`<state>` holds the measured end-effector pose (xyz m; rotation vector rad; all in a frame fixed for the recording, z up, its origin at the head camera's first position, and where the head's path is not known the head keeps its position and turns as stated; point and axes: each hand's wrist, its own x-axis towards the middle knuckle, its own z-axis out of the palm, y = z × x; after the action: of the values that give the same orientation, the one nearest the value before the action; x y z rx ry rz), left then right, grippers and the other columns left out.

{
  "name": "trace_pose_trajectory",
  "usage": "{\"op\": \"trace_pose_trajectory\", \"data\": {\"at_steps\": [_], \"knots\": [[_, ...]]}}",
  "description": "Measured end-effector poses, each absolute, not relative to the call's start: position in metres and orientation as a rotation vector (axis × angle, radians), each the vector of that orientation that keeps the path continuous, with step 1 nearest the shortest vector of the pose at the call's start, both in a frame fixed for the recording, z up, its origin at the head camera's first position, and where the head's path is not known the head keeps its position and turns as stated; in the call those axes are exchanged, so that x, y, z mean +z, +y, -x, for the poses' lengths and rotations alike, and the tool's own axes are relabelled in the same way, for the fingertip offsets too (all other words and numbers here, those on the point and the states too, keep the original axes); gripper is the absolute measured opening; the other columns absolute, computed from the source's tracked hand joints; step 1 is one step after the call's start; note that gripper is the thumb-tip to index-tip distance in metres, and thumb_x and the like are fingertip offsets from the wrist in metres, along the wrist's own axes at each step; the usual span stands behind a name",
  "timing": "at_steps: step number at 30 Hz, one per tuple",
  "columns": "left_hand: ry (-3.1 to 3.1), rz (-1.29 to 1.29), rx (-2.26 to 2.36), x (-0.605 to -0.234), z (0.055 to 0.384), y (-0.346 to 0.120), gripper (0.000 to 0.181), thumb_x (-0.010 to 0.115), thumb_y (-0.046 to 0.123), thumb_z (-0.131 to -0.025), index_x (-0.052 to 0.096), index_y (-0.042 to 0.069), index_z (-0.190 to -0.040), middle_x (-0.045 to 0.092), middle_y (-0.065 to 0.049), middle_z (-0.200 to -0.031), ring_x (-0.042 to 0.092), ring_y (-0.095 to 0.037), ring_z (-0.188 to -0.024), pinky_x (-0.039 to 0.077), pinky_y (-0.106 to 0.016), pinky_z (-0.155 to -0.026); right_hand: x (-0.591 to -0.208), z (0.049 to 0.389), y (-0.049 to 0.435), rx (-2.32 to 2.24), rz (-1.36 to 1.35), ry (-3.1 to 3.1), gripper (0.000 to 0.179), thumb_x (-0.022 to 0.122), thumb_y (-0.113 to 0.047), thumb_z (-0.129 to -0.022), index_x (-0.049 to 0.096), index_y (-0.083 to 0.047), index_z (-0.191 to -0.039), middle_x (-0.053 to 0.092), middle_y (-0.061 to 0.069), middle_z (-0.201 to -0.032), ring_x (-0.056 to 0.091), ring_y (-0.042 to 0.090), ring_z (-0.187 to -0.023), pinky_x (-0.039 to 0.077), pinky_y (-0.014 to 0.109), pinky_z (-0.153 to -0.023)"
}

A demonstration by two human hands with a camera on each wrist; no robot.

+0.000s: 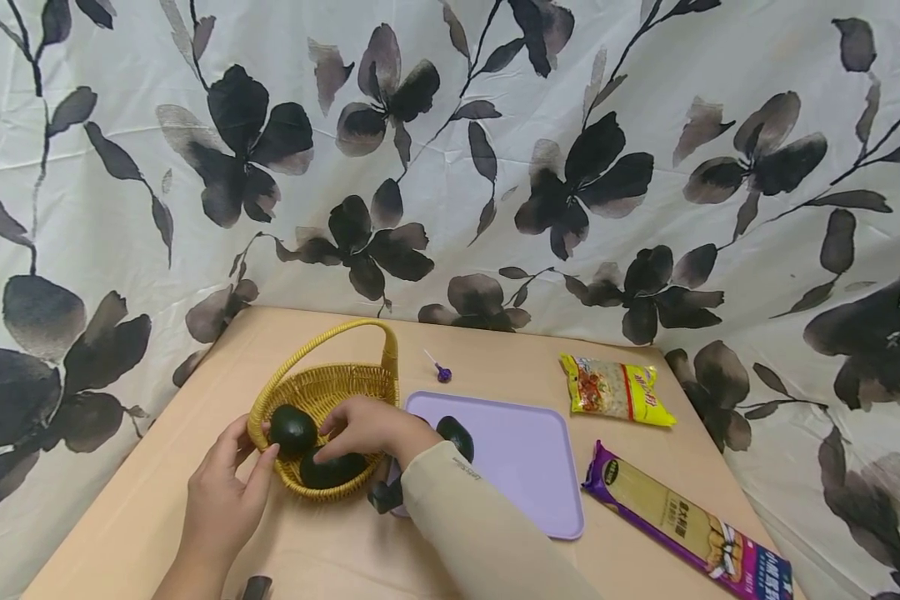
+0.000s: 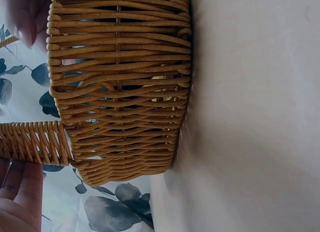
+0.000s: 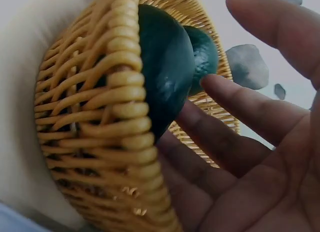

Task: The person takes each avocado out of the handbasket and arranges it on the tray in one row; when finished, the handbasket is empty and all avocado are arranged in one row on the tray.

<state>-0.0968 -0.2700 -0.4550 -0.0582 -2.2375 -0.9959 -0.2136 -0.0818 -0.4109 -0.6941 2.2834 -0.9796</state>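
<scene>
A yellow wicker basket stands at the left of the table with two dark green avocados inside. One avocado lies by the left end of the handle, the other avocado along the near rim. My left hand pinches the base of the basket handle between thumb and fingers. Inside the basket, my right hand has its fingers loosely extended against the avocados; in the right wrist view its thumb stands away from them. A third avocado lies on the lilac tray, partly behind the right sleeve.
Behind the tray lies a purple-wrapped lollipop. A yellow snack bag is at the back right, with a long purple pasta packet nearer. A floral curtain hangs behind the table. A dark object shows at the bottom edge.
</scene>
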Motion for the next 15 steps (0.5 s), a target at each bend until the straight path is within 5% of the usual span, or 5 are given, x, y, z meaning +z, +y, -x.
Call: {"op": "trace_pose_trajectory", "data": {"at_steps": [8,15], "knots": [[-2.257,0.021,-1.009,-0.457,0.095,-0.271,0.058,0.078,-0.004,-0.087,0.055,0.002,-0.14,0.069,-0.013,-0.122,0.046,0.02,-0.119,0.042,0.003,-0.1,-0.413,0.219,-0.102,-0.791,0.648,2.285,0.028,0.092,-0.024,-0.074,0.075,-0.017,-0.096,0.068,-0.01,-0.089,0.064,0.009,-0.08,0.058,0.023,-0.067],[-2.272,0.033,-1.002,-0.455,0.096,-0.271,0.057,0.078,-0.004,-0.087,0.055,0.002,-0.139,0.068,-0.015,-0.123,0.066,-0.028,-0.116,0.043,0.001,-0.1,-0.419,0.226,-0.114,-0.726,0.662,2.34,0.026,0.092,-0.025,-0.074,0.073,-0.016,-0.089,0.068,-0.009,-0.085,0.064,0.008,-0.076,0.058,0.022,-0.064]]}}
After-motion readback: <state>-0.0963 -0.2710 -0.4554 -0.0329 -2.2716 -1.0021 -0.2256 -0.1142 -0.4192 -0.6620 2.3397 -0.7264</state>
